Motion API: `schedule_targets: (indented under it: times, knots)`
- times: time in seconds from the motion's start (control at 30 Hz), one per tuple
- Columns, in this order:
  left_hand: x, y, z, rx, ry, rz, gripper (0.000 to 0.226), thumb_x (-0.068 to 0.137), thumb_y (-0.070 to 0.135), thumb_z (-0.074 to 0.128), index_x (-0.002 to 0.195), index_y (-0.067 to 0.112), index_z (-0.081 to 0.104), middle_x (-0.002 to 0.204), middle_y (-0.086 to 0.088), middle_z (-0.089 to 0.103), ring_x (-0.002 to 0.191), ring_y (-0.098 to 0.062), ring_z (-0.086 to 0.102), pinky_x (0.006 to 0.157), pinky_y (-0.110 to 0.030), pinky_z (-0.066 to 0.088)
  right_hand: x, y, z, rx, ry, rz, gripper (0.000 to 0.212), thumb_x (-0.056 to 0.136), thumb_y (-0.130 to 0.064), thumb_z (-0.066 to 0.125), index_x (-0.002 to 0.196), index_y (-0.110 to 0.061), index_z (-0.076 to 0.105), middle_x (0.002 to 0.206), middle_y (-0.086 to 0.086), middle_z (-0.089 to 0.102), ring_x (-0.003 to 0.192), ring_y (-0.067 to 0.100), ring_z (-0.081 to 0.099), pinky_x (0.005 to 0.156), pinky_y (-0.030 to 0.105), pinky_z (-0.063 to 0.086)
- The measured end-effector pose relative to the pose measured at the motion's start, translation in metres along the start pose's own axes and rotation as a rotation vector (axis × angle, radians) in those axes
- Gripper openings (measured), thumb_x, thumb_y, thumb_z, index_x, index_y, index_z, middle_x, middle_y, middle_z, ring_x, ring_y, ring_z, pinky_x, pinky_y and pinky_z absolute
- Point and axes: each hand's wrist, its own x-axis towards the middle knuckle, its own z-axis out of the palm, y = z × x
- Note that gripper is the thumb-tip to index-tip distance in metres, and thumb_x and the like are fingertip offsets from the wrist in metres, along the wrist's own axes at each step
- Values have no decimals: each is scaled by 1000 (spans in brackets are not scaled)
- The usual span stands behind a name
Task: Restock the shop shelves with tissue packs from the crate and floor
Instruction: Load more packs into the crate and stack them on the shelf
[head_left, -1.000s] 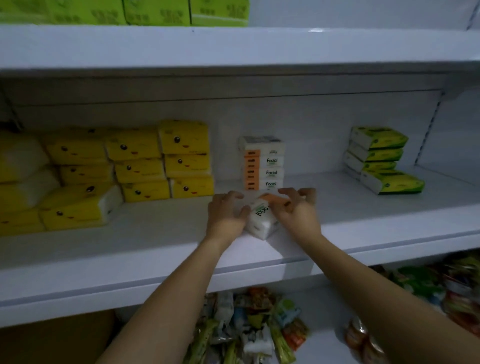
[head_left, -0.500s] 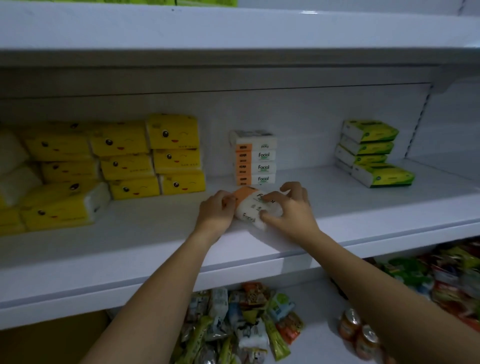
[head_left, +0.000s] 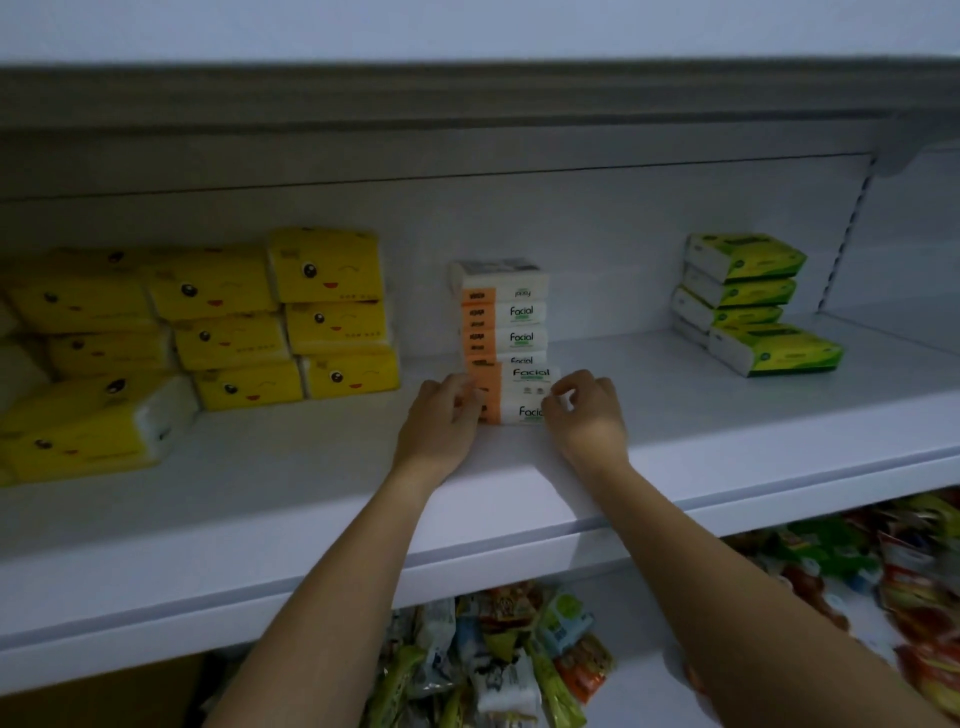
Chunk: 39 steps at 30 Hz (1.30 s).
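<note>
Head: left hand (head_left: 439, 428), right hand (head_left: 589, 418), two packs (head_left: 519, 392)

Left hand (head_left: 441, 423) and right hand (head_left: 589, 415) hold tissue packs (head_left: 519, 395).

"Facial" is printed in green on the white half of the orange-and-white tissue packs (head_left: 511, 338) stacked mid-shelf (head_left: 311, 467) against the rear wall; the top pack shows it inverted. The two front packs (head_left: 519, 387) carry the same word, the lower one partly covered by the right hand (head_left: 587, 421). The small print elsewhere is illegible.
</note>
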Motion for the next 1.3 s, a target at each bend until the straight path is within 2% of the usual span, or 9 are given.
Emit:
schedule_targets:
  times: [0.07,0.23,0.33,0.47,0.67,0.83,1.07,1.2,1.3]
  knots:
    - [-1,0,0,-1,6,1,31,98,32,40,124,21,52,120,-5,47,105,-17,51,92,-25,38,0,0,0,11,-3,-3,24,89,-18,54,111,-9,57,113,12,50,81,18,47,64,20,29]
    - [-1,2,1,-43,7,-22,31,98,35,38,120,18,54,121,-3,56,112,-20,52,94,-31,40,2,1,1,-3,-23,12,31,90,-22,52,119,-12,56,121,10,49,99,24,57,74,22,36]
    - [0,2,3,6,-3,-41,32,98,37,37,116,19,56,119,-1,59,109,-20,54,88,-29,40,5,3,3,-26,-31,18,34,91,-26,50,123,-13,55,127,8,49,109,25,54,82,26,39]
    - [2,-2,4,55,-2,-36,32,97,39,37,117,22,56,122,-1,58,110,-21,54,90,-30,41,6,4,5,-49,-37,16,36,92,-27,50,125,-13,53,130,8,48,118,26,48,93,30,39]
    - [-21,6,-8,29,131,29,40,97,30,44,136,20,44,140,-2,42,126,-17,41,96,-19,30,-17,-3,-1,-47,124,-135,34,88,-17,57,120,-4,57,126,14,51,115,31,48,91,30,37]
    - [-88,11,-44,272,134,81,43,98,26,42,140,15,40,143,-5,43,130,-21,39,105,-32,33,-97,-23,-17,-161,-132,-354,39,90,-23,52,128,-12,51,134,5,48,124,20,41,101,26,30]
    - [-220,-5,-97,400,43,145,44,98,23,42,140,13,40,145,-5,41,135,-20,34,112,-31,24,-244,-31,-13,-190,-380,-421,47,94,-29,49,138,-17,42,148,2,35,137,16,28,110,24,18]
    - [-317,-52,-112,430,-31,39,47,99,27,38,144,16,32,150,-2,34,138,-16,29,113,-27,19,-322,-19,8,-228,-494,-414,48,94,-31,47,141,-21,38,149,-1,33,137,14,28,111,24,19]
    - [-375,-89,-118,394,-91,-111,49,100,29,35,147,18,26,152,0,28,139,-17,25,113,-28,22,-369,-6,32,-246,-610,-376,50,96,-33,44,143,-24,33,151,-3,29,139,14,24,112,27,20]
